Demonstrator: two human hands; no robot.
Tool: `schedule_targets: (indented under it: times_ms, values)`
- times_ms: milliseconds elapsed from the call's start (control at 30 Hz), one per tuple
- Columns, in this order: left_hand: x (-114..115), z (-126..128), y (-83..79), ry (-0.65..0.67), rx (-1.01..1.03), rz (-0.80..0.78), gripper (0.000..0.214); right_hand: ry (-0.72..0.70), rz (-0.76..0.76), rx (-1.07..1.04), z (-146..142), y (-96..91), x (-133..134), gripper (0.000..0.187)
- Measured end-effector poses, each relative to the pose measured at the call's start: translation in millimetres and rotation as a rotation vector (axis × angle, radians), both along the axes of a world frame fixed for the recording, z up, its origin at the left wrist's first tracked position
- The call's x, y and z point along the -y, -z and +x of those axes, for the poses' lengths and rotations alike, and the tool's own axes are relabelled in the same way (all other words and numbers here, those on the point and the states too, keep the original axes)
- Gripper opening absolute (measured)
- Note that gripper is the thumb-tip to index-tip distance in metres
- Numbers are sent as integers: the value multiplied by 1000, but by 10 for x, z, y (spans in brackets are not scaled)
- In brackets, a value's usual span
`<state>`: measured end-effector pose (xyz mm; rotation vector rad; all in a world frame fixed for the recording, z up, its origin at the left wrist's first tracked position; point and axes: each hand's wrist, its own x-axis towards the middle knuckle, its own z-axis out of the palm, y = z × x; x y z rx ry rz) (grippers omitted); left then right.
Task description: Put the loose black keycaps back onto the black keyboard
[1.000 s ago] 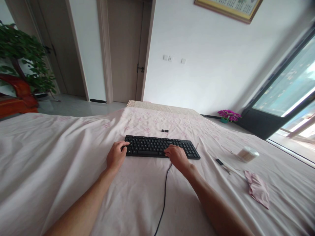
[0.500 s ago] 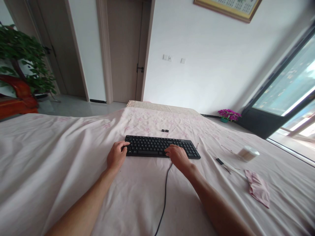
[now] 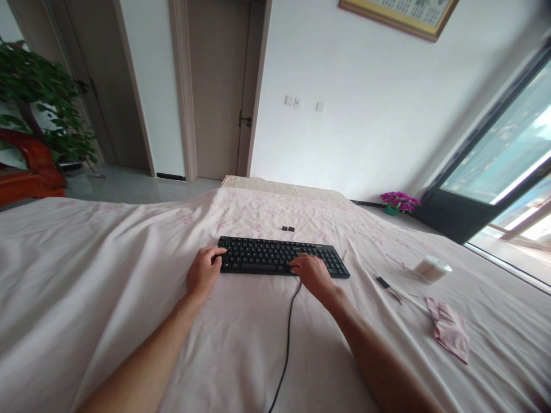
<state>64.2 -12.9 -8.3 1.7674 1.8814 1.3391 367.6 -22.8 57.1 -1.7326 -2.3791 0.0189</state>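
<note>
A black keyboard [image 3: 275, 255] lies on the pale pink bedsheet [image 3: 107, 275], its black cable [image 3: 286, 344] running toward me. My left hand [image 3: 203, 272] grips the keyboard's left end, fingers curled over its edge. My right hand [image 3: 310, 272] rests on the keys right of the middle, fingers bent down onto them. Two loose black keycaps [image 3: 288, 229] sit on the sheet just beyond the keyboard.
To the right lie a thin black-tipped tool [image 3: 390, 288], a round white container [image 3: 431, 268] and a folded pink cloth [image 3: 450, 328]. A potted plant [image 3: 41, 97] stands at the far left, a door [image 3: 217, 86] ahead, purple flowers [image 3: 398, 202] by the window.
Almost nothing differs; my right hand has shifted very slightly on the keys, and my left hand stays at the keyboard's left end.
</note>
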Motion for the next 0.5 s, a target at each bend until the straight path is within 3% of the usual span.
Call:
schedule_targets:
  times_ms: [500]
  values:
    - [8, 8, -16, -7, -3, 5, 28, -27, 5, 37, -53, -2, 19, 22]
